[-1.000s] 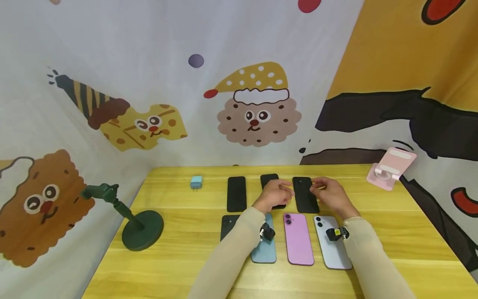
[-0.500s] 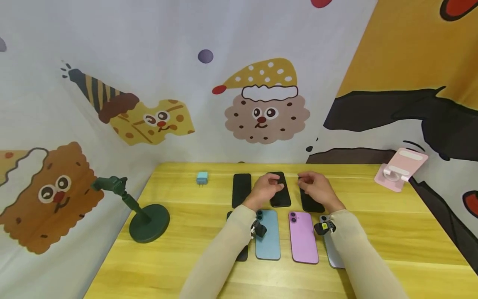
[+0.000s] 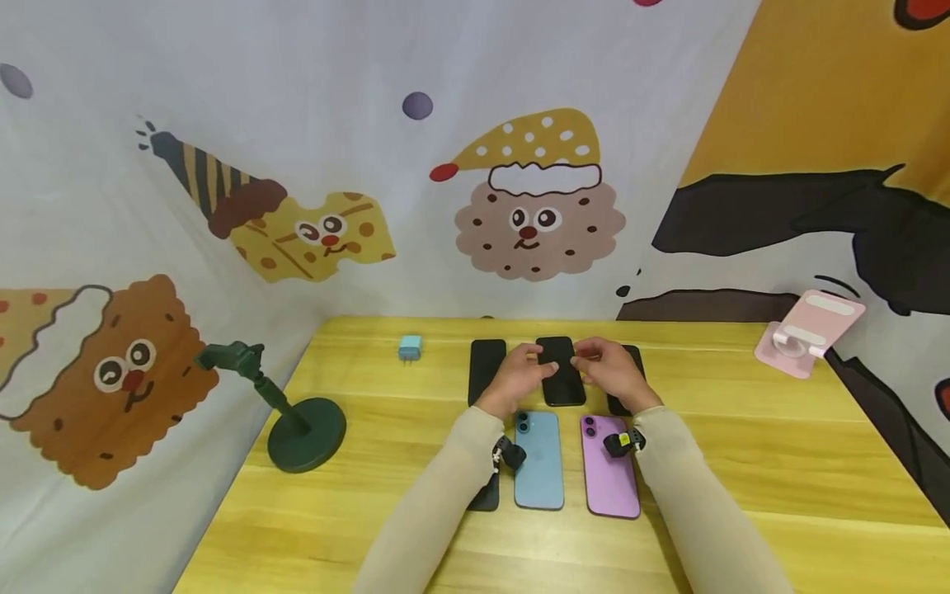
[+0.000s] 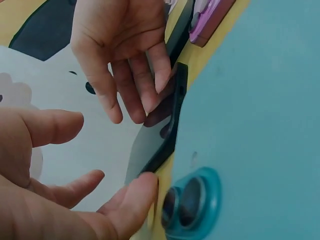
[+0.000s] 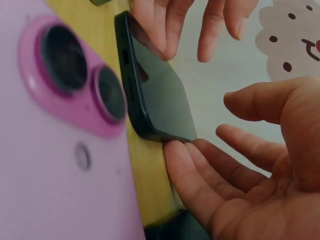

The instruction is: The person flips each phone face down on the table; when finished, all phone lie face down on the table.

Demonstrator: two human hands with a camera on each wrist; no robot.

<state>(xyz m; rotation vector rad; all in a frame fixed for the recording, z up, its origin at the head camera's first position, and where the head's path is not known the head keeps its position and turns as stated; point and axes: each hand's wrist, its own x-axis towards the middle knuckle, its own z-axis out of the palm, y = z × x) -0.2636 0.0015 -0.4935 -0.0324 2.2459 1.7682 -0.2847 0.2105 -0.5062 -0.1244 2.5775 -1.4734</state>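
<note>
A black phone (image 3: 566, 381) lies on the table in the middle of the back row, its glossy dark face up. My left hand (image 3: 512, 381) is at its left side, fingers relaxed and thumb raised apart. On the other side, my right hand (image 3: 614, 375) has its fingertips right at the long edge of the phone (image 5: 162, 95). In the left wrist view a fingertip of my left hand (image 4: 135, 202) reaches the phone's near end. Another black phone (image 3: 486, 363) lies to the left, partly behind my left hand; a third black phone (image 3: 616, 406) is partly covered by my right hand.
Nearer to me lie a teal phone (image 3: 539, 466), a pink phone (image 3: 612, 483) and a dark phone (image 3: 486, 497) partly under my left forearm. A green stand (image 3: 306, 437) is at left, a blue charger plug (image 3: 410, 346) at back left, a pink phone stand (image 3: 809, 334) at back right.
My hands have moved left from the right-hand black phone to the middle one. My right forearm now covers the white phone seen earlier at front right. The head view has shifted slightly.
</note>
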